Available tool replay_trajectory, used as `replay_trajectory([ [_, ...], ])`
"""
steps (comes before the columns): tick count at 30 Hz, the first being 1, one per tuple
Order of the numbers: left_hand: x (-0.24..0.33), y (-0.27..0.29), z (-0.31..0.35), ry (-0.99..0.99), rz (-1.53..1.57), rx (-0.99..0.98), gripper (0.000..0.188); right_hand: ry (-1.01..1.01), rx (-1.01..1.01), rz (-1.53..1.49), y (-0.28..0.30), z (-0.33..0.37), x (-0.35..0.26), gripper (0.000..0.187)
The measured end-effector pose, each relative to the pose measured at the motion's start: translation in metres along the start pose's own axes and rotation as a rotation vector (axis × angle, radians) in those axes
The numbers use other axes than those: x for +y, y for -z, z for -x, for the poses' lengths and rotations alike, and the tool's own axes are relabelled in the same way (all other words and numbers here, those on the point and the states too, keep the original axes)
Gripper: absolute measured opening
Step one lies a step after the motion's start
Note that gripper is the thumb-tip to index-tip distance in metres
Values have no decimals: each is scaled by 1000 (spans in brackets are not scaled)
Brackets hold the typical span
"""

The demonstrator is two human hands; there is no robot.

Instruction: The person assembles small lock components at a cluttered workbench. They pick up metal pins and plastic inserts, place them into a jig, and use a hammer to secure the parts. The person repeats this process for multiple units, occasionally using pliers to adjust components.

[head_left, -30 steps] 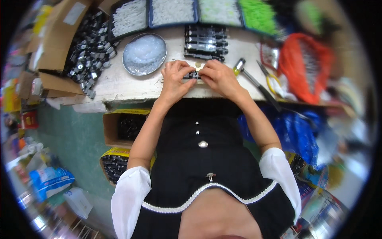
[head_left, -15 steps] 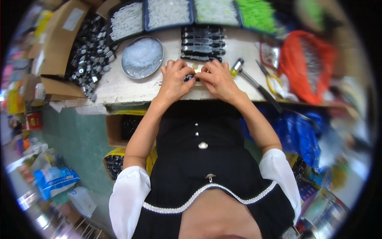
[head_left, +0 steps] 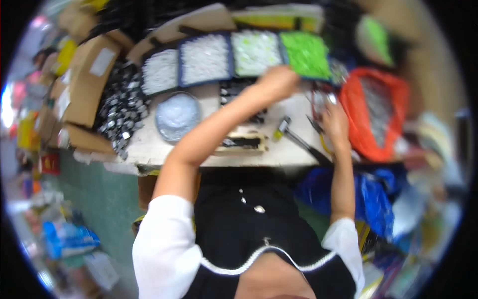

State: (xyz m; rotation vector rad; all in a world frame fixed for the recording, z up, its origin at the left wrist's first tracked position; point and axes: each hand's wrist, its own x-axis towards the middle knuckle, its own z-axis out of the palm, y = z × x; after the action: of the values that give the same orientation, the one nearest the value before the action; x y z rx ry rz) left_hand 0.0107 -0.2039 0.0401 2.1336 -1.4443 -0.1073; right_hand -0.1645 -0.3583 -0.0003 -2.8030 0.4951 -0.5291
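Note:
My left hand (head_left: 279, 82) is stretched forward over the front edge of the trays, close to the green pieces (head_left: 304, 54); motion smears its fingers. My right hand (head_left: 335, 122) reaches to a small red-rimmed container (head_left: 322, 95) beside the red bag. Its fingers are blurred too, and whatever they may hold does not show. Near the table's front edge lies a pale, narrow holder (head_left: 255, 144) with a black part (head_left: 239, 142) in it, touched by neither hand. My left forearm partly hides a row of black parts (head_left: 228, 92).
A hammer (head_left: 301, 141) and yellow-handled scissors (head_left: 326, 143) lie by my right hand. The open red bag (head_left: 348, 117) stands farther right. On the left are a round dish (head_left: 178, 115), a heap of black-and-silver parts (head_left: 122, 107) and a cardboard box (head_left: 89, 82).
Both hands have left the black part at the table's front edge. The left went forward and right toward the trays, the right went right to the small container. The view has shifted.

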Motion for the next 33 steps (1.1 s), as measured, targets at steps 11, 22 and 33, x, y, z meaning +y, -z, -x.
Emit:
replay_trajectory([
  [11, -15, -62, -95, -45, -330, 117, 10, -147, -298, 300, -10, -18, 11, 18],
  [22, -49, -77, -129, 115, -161, 369, 7, 21, -93, 55, -19, -16, 36, 11],
  [33, -55, -50, -102, 83, 500, 631, 10, 23, 17, 60, -19, -18, 37, 9],
])
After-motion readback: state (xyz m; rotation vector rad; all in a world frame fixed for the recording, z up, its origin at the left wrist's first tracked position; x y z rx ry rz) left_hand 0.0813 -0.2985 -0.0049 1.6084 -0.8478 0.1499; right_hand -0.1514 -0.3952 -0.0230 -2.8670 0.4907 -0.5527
